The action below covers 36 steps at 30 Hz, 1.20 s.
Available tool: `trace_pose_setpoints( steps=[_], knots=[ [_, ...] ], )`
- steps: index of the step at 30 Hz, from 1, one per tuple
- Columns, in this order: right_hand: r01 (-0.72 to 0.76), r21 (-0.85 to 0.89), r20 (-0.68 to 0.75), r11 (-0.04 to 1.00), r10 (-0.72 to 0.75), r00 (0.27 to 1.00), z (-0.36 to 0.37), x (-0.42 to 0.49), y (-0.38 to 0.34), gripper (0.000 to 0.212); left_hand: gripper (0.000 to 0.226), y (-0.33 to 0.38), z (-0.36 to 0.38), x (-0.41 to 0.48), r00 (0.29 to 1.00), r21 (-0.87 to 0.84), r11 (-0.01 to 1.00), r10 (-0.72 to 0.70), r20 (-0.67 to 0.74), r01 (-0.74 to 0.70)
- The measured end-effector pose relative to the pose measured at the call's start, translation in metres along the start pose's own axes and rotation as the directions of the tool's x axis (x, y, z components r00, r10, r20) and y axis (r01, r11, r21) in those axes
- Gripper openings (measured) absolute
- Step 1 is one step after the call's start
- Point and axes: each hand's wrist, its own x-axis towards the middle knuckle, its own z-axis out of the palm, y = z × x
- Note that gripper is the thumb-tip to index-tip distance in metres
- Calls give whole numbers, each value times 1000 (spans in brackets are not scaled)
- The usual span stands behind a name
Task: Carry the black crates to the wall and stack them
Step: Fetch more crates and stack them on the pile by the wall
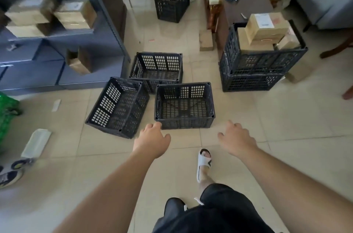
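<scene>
With the left hand (152, 140) and right hand (236, 138) loose and empty, grab the near crate (184, 124) on the floor just ahead by both sides (one hand each) and lift it flat.

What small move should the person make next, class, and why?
Probably lower both hands to the side rims of the nearest crate and grip it. The left hand and right hand are open, hold nothing, and reach toward either side of that upright, empty crate.
</scene>
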Motion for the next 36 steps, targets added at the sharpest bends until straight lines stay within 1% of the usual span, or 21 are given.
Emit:
trace_pose_setpoints(
  steps=[4, 10, 14, 16, 19, 25, 29, 33, 36],
  knots=[
    [5, 53, 36, 999, -7, 999, -24, 74, -11, 44, 60, 27, -26, 61, 999, 24, 999, -34, 7, 34],
    [20, 68, 89, 997, -27, 996, -65, 170, -42, 50, 60, 59, -63, 139, 995, -49, 994, -98, 27, 99],
    [8, 64, 111, 998, -15, 994, -79, 225, -63, 44, 62, 61, -74, 192, 981, -171, 969, -164, 104, 180],
    [-3, 60, 125, 998, -4, 992, -82, 251, -73, 48, 60, 59, -78, 219, 971, -192, 958, -190, 143, 215],
    [-43, 76, 143, 996, 32, 989, -82, 290, -87, 54, 57, 52, -82, 264, 965, -195, 954, -194, 179, 228],
    [-203, 155, 176, 967, 176, 969, -64, 365, -109, 47, 59, 37, -78, 366, 940, -234, 943, -161, 301, 236],
    [-264, 166, 213, 950, 227, 950, -40, 412, -121, 52, 62, 27, -64, 433, 923, -224, 944, -153, 354, 242],
    [-312, 197, 243, 930, 262, 934, 0, 464, -124, 44, 58, 18, -28, 497, 912, -190, 949, -165, 376, 250],
    [-340, 215, 272, 915, 278, 921, 40, 508, -121, 50, 52, 6, 14, 543, 900, -192, 936, -203, 386, 293]
  ],
)
